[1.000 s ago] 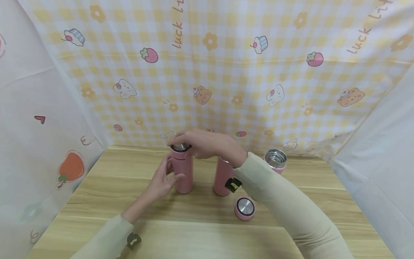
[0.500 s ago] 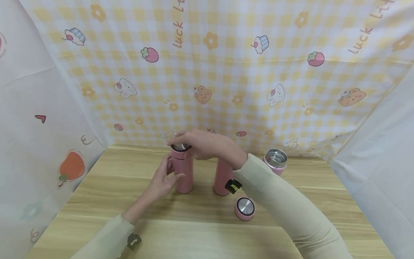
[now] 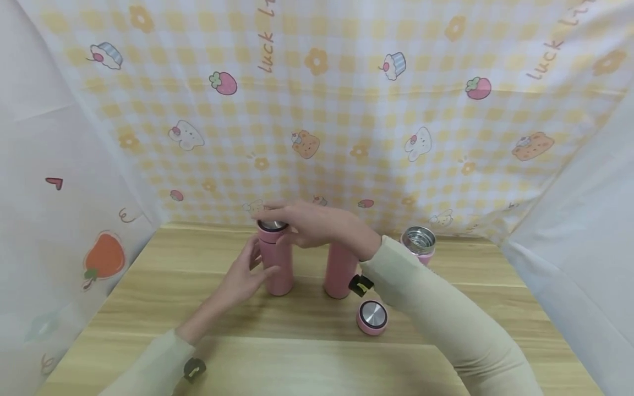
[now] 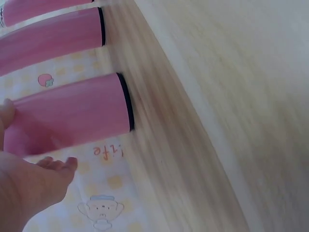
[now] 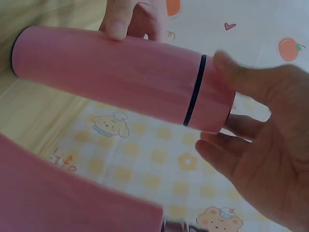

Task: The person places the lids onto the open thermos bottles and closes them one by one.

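Note:
On the left of the group, a pink thermos bottle [image 3: 279, 269] stands upright. My left hand [image 3: 246, 275] holds its body from the left side, thumb in front and fingers behind. In the right wrist view, the left thumb [image 5: 117, 30] presses the bottle's side. My right hand [image 3: 317, 224] reaches across from the right and grips the bottle's lid [image 5: 215, 99]. The lid sits on the bottle, with a dark ring just beneath it. A steel disc on the lid's top is partly covered by the right fingers.
A second pink bottle [image 3: 339, 272] stands to the right, its top hidden by the right wrist; a steel neck [image 5: 176, 226] shows in the right wrist view. Farther right is a lidless bottle [image 3: 418, 242], partly behind the sleeve. A loose lid [image 3: 372, 314] lies on the wooden table [image 3: 317, 363].
The fingers of my right hand have shifted slightly around the lid. The left hand keeps its hold, and the bottles and loose lid stay put. The head view has moved slightly.

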A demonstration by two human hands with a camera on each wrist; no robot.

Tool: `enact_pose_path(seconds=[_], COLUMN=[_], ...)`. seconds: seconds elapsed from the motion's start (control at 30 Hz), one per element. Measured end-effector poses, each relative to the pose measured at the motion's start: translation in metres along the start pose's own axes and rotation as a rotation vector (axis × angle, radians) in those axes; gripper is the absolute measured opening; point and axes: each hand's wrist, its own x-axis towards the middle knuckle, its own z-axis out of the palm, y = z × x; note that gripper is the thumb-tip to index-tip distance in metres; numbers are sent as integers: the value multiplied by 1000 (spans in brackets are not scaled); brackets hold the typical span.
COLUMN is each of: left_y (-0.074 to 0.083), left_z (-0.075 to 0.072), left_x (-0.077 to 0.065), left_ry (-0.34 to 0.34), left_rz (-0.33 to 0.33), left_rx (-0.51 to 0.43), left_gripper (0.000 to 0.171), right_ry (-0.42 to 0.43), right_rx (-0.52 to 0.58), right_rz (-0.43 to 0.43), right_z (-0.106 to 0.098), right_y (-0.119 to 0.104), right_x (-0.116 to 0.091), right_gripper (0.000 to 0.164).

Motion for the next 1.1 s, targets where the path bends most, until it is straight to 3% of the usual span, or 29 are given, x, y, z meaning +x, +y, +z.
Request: enact_pose_path(seconds=[0.23, 0.4, 0.67, 0.83, 1.0, 1.1], left_y=[5, 9, 18, 28, 40, 46], left_z=[-18, -27, -32, -35, -33, -24], left_x=[-9, -18, -26, -28, -25, -24], left_ry=[-28, -37, -110, -268, -518, -611], left_rz=[-62, -67, -81, -73, -29, -29], left_rx=[123, 223, 331, 373, 248, 165], left_gripper=[92, 84, 59, 41, 43, 49], right_ry=[107, 166, 290, 342, 377, 382], right_rx=[-21, -46, -90, -137, -124, -106], right_rz=[1, 40, -30, -8, -13, -28], right_z=[-16, -28, -33, -29, -21, -17], right_y=[8, 17, 28, 28, 28, 26], right_x=[-25, -51, -94, -117, -138, -148], right_gripper=[58, 55, 43, 30, 23, 20])
